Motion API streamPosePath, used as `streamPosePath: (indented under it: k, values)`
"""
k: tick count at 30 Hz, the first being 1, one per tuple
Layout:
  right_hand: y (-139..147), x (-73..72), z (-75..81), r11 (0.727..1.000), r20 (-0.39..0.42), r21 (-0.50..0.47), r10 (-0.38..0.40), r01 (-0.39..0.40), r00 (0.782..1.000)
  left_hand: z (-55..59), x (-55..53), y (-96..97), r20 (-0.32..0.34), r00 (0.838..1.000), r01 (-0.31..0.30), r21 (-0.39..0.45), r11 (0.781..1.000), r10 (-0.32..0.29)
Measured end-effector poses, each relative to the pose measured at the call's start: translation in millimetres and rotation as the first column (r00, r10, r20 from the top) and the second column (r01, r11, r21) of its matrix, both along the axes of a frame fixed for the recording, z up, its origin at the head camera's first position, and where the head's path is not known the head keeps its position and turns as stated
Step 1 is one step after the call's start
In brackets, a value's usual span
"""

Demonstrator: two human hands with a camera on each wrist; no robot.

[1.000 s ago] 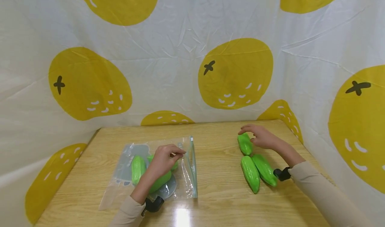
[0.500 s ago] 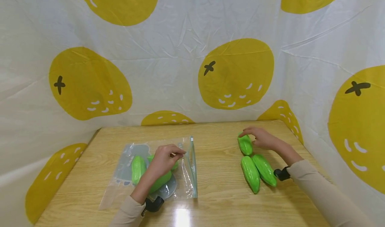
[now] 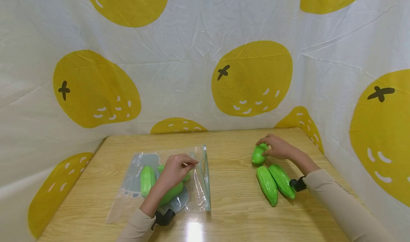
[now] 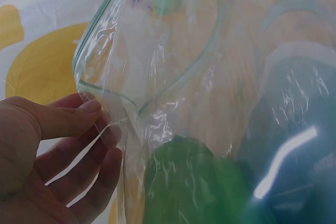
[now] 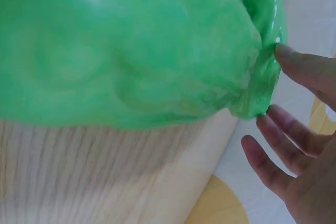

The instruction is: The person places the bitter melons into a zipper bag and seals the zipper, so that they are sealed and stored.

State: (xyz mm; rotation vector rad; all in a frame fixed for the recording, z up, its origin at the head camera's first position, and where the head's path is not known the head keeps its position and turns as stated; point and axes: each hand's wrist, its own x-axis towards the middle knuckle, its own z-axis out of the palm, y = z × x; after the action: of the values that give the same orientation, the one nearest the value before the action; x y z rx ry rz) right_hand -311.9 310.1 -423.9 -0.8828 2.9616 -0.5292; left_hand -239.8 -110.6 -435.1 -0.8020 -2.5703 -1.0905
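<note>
In the head view my left hand (image 3: 174,169) is over a clear zip bag (image 3: 199,192) lying on the table, its mouth toward the right. The left wrist view has my thumb and a fingertip pinching the bag's film beside the zip strip (image 4: 92,40). Green vegetables (image 3: 147,179) lie inside, partly hidden by my hand. At the far right, my right hand (image 3: 278,146) pinches the stem end of a glossy, ridged, pepper-like green vegetable (image 3: 258,154). In the right wrist view my thumb and fingertips meet that narrow end (image 5: 257,85).
Two more long green vegetables lie side by side just in front of my right hand, a left one (image 3: 267,185) and a right one (image 3: 282,181). A wood-grain table (image 3: 230,192) carries everything. A white curtain (image 3: 179,85) printed with yellow fruit surrounds its back and sides.
My right hand has closed in on the stem end of the far green vegetable, which has tipped and now looks shorter. My left hand and the bag have stayed in place.
</note>
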Motion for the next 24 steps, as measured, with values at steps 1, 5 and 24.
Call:
streamPosePath:
  k: [1, 5, 24]
  values:
    - [-0.2, -0.8, -0.5, 1.0, -0.013, 0.011, -0.007, 0.007, 1.0, 0.1, 0.2, -0.1, 0.002, 1.0, -0.002, -0.002, 1.0, 0.002]
    - [-0.2, -2.2, -3.1, 0.999, -0.038, 0.019, -0.042, 0.043, 0.998, -1.1, -0.6, -0.6, 0.004, 1.0, 0.001, -0.005, 1.0, -0.001]
    - [3.1, -3.0, -3.8, 0.999, 0.009, 0.037, -0.017, 0.016, 1.0, -2.1, -1.8, 1.3, 0.011, 1.0, -0.003, 0.005, 1.0, 0.003]
